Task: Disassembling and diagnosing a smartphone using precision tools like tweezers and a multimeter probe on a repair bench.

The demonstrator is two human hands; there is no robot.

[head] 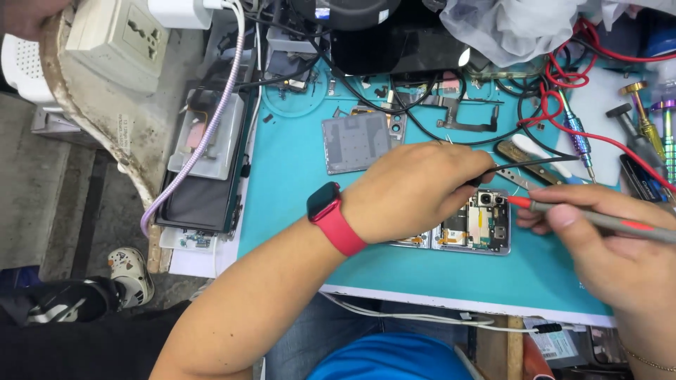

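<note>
An opened phone (477, 224) with its circuit board and camera modules bare lies on the teal work mat (296, 176). My left hand (415, 188), with a red smartwatch (331, 214) on the wrist, rests over the phone's left part and grips a thin black probe (535, 163) that reaches down toward the board. My right hand (612, 246) holds a grey probe with a red tip (556, 207), the tip close to the phone's camera corner. Where exactly each tip touches is hidden by my fingers.
A detached grey back panel (354, 143) lies on the mat behind my left hand. Red and black leads (563, 77), screwdrivers (581, 141) and tweezers crowd the back right. A dark tablet (204, 176) with a clear tray sits left, under a power strip (120, 39).
</note>
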